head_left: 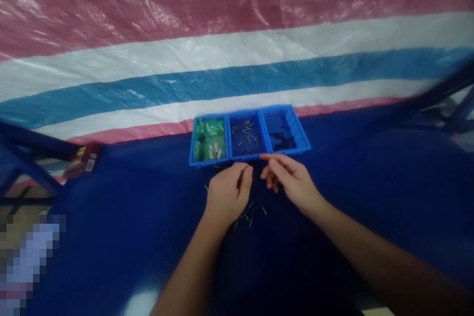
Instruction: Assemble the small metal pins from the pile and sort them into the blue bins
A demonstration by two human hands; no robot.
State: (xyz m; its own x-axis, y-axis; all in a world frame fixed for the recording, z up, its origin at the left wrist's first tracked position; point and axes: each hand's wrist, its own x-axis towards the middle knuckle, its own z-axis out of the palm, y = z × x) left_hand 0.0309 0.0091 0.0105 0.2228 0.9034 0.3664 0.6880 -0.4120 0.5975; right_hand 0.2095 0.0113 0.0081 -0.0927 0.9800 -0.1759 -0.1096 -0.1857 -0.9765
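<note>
My left hand (229, 190) is closed, thumb against the curled fingers, just in front of the blue bins; whatever it may pinch is too small to make out. To its right, my right hand (291, 177) has its index finger stretched out and the other fingers loosely bent, with nothing visible in it. Its index fingertip is near the front rim of the middle bin (244, 157), which holds several thin brass-coloured pins (249, 133). More such thin pins (251, 215) lie loose on the dark blue table, below and between my hands.
The left bin (191, 150) holds small clear pieces on green. Small dark parts (282, 140) lie in the right bin (303, 140). A dark red box (82, 160) sits at the table's left. Behind hangs a striped plastic sheet (237, 49); blue metal legs (29, 168) flank the table (129, 222).
</note>
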